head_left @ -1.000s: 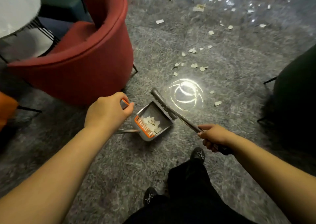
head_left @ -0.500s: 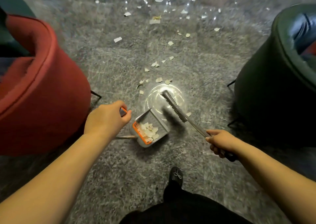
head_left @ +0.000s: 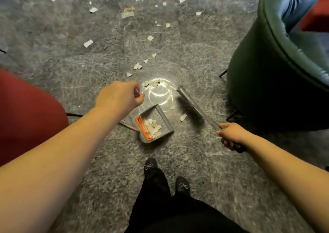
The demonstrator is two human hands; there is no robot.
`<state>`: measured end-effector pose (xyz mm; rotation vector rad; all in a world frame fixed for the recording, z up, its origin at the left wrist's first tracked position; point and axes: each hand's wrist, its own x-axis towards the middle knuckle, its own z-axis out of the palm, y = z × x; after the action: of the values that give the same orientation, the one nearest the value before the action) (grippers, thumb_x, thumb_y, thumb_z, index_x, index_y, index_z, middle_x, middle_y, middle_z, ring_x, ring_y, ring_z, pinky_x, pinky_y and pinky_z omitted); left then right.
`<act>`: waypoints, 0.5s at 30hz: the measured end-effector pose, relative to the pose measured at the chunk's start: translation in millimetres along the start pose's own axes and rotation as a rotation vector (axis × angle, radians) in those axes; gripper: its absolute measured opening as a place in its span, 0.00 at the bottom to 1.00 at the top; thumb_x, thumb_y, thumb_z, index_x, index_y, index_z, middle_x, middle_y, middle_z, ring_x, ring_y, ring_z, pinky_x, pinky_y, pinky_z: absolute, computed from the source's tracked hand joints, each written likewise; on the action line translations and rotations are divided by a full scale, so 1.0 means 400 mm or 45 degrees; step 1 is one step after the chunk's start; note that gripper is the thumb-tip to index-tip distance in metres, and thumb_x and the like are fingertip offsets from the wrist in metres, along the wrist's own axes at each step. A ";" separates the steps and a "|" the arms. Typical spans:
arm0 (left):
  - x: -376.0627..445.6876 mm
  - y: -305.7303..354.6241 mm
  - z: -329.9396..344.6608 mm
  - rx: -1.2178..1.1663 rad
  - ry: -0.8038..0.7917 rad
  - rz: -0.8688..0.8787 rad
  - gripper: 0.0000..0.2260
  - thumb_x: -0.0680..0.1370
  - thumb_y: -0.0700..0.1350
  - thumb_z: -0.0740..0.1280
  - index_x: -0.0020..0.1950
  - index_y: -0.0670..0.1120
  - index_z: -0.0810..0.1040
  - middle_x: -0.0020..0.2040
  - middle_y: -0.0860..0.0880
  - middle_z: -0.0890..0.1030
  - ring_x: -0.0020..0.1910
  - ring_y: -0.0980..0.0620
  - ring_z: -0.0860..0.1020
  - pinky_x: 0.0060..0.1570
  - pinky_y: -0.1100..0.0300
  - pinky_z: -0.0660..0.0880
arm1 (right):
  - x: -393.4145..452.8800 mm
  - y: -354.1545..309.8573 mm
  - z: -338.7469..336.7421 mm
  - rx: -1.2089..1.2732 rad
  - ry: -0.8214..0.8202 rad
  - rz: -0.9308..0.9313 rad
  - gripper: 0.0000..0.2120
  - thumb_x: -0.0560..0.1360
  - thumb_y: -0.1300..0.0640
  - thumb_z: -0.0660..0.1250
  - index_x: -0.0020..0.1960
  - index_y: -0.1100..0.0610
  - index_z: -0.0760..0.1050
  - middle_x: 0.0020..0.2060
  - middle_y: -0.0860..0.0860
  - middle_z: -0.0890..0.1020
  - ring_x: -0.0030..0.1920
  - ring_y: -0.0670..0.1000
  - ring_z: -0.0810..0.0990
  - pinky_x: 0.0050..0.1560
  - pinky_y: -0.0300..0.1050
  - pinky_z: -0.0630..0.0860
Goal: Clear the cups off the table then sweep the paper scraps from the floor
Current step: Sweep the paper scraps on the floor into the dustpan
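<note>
Covering the whole view was grey floor [head_left: 204,170], glossy, with a bright light reflection just ahead of the pan. Green armchair [head_left: 277,83] sat at right, red armchair [head_left: 26,117] at left edge. Person stood at bottom centre in black trousers [head_left: 170,213] and black shoes [head_left: 151,165] with small bow trims.

Left hand [head_left: 118,97] was closed in a fist round the top of the dustpan handle [head_left: 136,92], orange-grey end poking out past the fingers [head_left: 140,97]. Handle's thin rod ran down under the forearm to the pan. Right hand [head_left: 231,134] was wrapped tight round the broom handle [head_left: 211,122], dark grip end sticking out behind the palm.

Broom head [head_left: 191,108] lay low on the floor just right of the pan, bristles toward it. Grey dustpan [head_left: 154,122] rested on the floor between both hands, orange comb [head_left: 143,128] along its near-left edge, mouth facing up-right.

Paper scraps [head_left: 151,126]: a pile inside the pan against the comb. One loose scrap [head_left: 183,117] between pan and bristles, a couple more [head_left: 149,83] on the reflection beside the left hand, rest scattered [head_left: 127,13] well ahead toward the top of view.
</note>
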<state>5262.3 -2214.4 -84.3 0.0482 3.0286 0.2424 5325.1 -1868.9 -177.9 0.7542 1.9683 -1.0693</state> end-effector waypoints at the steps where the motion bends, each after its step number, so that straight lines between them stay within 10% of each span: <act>1: 0.035 0.004 0.005 0.013 -0.019 0.027 0.09 0.75 0.59 0.66 0.46 0.55 0.78 0.38 0.52 0.78 0.37 0.48 0.71 0.34 0.58 0.65 | 0.015 -0.012 0.002 0.001 0.008 0.009 0.17 0.79 0.64 0.60 0.67 0.56 0.68 0.21 0.54 0.71 0.20 0.50 0.68 0.22 0.36 0.63; 15: 0.328 -0.072 0.032 0.023 -0.140 0.178 0.07 0.75 0.58 0.66 0.43 0.56 0.74 0.35 0.56 0.74 0.36 0.51 0.71 0.29 0.60 0.60 | 0.064 -0.202 0.167 0.199 -0.171 0.268 0.14 0.83 0.60 0.53 0.67 0.54 0.67 0.30 0.54 0.69 0.22 0.47 0.67 0.22 0.32 0.63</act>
<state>5132.3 -2235.7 -114.5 0.2658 2.9208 0.2158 5271.4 -1961.7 -189.3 0.9266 1.6664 -1.1241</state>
